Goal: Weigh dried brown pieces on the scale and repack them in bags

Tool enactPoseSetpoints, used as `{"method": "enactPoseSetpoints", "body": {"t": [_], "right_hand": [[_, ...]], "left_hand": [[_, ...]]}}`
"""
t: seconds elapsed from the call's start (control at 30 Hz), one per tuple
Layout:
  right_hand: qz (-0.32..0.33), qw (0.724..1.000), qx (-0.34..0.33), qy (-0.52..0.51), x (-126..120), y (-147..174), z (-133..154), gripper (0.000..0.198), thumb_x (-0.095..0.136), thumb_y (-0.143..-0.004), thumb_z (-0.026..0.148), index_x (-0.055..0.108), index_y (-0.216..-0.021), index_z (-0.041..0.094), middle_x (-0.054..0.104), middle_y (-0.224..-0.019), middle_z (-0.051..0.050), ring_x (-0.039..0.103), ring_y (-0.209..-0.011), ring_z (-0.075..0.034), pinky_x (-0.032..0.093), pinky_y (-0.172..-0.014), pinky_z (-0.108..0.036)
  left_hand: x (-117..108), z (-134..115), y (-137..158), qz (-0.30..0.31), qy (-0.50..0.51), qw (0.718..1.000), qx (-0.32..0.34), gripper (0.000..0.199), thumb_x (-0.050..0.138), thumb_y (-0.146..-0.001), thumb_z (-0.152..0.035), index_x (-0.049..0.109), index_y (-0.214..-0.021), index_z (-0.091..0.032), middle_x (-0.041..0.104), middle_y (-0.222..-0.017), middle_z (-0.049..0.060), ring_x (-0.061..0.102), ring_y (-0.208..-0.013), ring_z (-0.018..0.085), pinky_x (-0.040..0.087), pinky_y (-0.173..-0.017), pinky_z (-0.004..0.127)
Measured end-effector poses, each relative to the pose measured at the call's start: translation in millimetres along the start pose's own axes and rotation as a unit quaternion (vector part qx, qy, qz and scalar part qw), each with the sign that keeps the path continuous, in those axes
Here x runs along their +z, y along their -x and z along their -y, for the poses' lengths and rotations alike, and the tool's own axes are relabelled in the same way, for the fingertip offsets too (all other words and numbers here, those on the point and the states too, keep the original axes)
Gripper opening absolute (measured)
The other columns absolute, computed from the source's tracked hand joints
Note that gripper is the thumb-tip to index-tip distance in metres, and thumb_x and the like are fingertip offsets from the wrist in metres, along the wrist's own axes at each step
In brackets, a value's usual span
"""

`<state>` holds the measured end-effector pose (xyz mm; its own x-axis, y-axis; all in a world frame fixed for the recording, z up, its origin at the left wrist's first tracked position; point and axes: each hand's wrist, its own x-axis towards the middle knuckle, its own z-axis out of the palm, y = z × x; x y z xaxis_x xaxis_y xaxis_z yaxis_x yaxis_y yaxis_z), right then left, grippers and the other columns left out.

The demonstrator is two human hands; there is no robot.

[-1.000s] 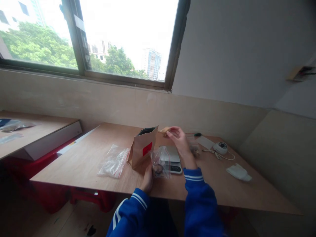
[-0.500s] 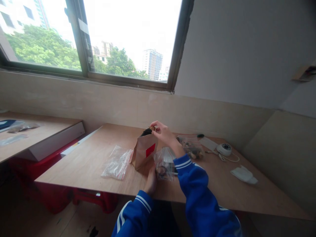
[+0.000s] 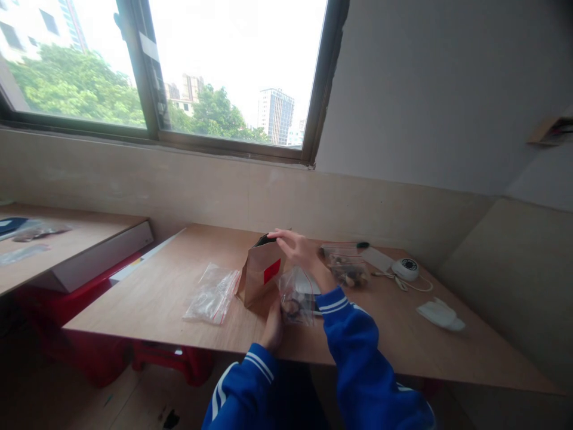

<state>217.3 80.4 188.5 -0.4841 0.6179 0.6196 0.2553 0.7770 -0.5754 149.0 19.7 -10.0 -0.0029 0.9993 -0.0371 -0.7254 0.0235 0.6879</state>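
Showing unclenched fingers, the right hand [image 3: 299,248] overhangs the kraft paper bag [image 3: 256,280]; whether the left hand [image 3: 274,328] grips is unclear.

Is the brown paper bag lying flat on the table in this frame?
No, the brown paper bag stands on the table with its mouth upward and the right hand at its top.

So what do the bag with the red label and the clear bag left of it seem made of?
The red-labelled bag looks like matte brown paper, stiff and creased; any coating is unclear. The clear bag seems thin, glossy plastic: see-through, wrinkled, with bright highlights.
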Motion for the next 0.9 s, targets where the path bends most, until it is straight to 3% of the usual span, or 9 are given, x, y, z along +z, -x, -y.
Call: {"method": "enactPoseSetpoints", "body": {"t": [0.13, 0.2, 0.3, 0.4, 0.57, 0.7, 0.9], "right_hand": [[-0.133, 0.989, 0.056, -0.033, -20.6, 25.7, -5.6, 0.025, 0.045, -0.085, 0.020, 0.068, -0.093, 0.021, 0.069, -0.097, -0.003, 0.062, -0.094, -0.018, 0.046, -0.088, -0.032], [-0.152, 0.980, 0.116, -0.053, -32.7, 47.1, -16.1, 0.021, 0.045, -0.079, 0.017, 0.066, -0.082, 0.020, 0.067, -0.082, -0.002, 0.062, -0.079, -0.017, 0.049, -0.076, -0.030], [-0.080, 0.961, 0.246, -0.099, -41.7, 83.9, -34.7, 0.015, 0.047, -0.071, 0.014, 0.062, -0.068, 0.019, 0.063, -0.067, 0.000, 0.060, -0.064, -0.016, 0.050, -0.064, -0.029], [0.006, 0.927, 0.344, -0.149, -35.2, 114.2, -46.8, 0.012, 0.054, -0.069, 0.016, 0.066, -0.069, 0.018, 0.067, -0.070, -0.001, 0.063, -0.065, -0.017, 0.053, -0.064, -0.032], [0.064, 0.924, 0.331, -0.181, -11.0, 132.4, -51.4, 0.022, 0.066, -0.074, 0.031, 0.071, -0.089, 0.016, 0.072, -0.084, -0.006, 0.067, -0.076, -0.021, 0.054, -0.073, -0.036], [0.114, 0.924, 0.323, -0.168, -2.5, 131.9, -53.5, 0.032, 0.070, -0.073, 0.039, 0.071, -0.094, 0.016, 0.073, -0.087, -0.007, 0.068, -0.080, -0.023, 0.053, -0.076, -0.037], [0.171, 0.934, 0.281, -0.138, 0.3, 134.8, -55.1, 0.032, 0.070, -0.075, 0.042, 0.071, -0.095, 0.018, 0.073, -0.092, -0.006, 0.067, -0.084, -0.023, 0.051, -0.081, -0.036]], "left_hand": [[1.8, -1.4, 2.0, -0.017, -0.016, 1.000, -0.006, 0.049, 0.060, -0.080, -0.051, 0.068, -0.110, -0.014, 0.070, -0.112, 0.013, 0.057, -0.117, 0.031, 0.034, -0.107, 0.046], [2.4, -1.3, 2.5, -0.019, -0.017, 1.000, -0.004, 0.049, 0.061, -0.078, -0.052, 0.069, -0.108, -0.014, 0.070, -0.110, 0.013, 0.058, -0.114, 0.030, 0.035, -0.106, 0.046], [3.7, -1.0, 2.8, -0.023, -0.003, 1.000, -0.012, 0.049, 0.061, -0.078, -0.052, 0.070, -0.105, -0.013, 0.071, -0.108, 0.012, 0.060, -0.112, 0.030, 0.036, -0.106, 0.045], [4.9, -1.9, 3.4, -0.008, 0.026, 0.999, -0.038, 0.051, 0.057, -0.079, -0.054, 0.069, -0.108, -0.013, 0.071, -0.109, 0.013, 0.059, -0.113, 0.031, 0.037, -0.104, 0.047], [2.2, -2.9, 4.9, 0.039, 0.063, 0.997, -0.032, 0.053, 0.059, -0.076, -0.050, 0.067, -0.112, -0.012, 0.069, -0.114, 0.013, 0.057, -0.116, 0.033, 0.042, -0.099, 0.046], [-1.3, -1.7, 6.0, 0.064, 0.055, 0.996, -0.031, 0.050, 0.061, -0.070, -0.034, 0.065, -0.115, -0.012, 0.070, -0.110, 0.012, 0.062, -0.106, 0.032, 0.047, -0.090, 0.044], [0.1, -1.6, 8.5, 0.016, 0.021, 1.000, -0.005, 0.048, 0.065, -0.065, -0.019, 0.065, -0.113, -0.015, 0.072, -0.104, 0.009, 0.066, -0.096, 0.028, 0.048, -0.082, 0.038]]}}
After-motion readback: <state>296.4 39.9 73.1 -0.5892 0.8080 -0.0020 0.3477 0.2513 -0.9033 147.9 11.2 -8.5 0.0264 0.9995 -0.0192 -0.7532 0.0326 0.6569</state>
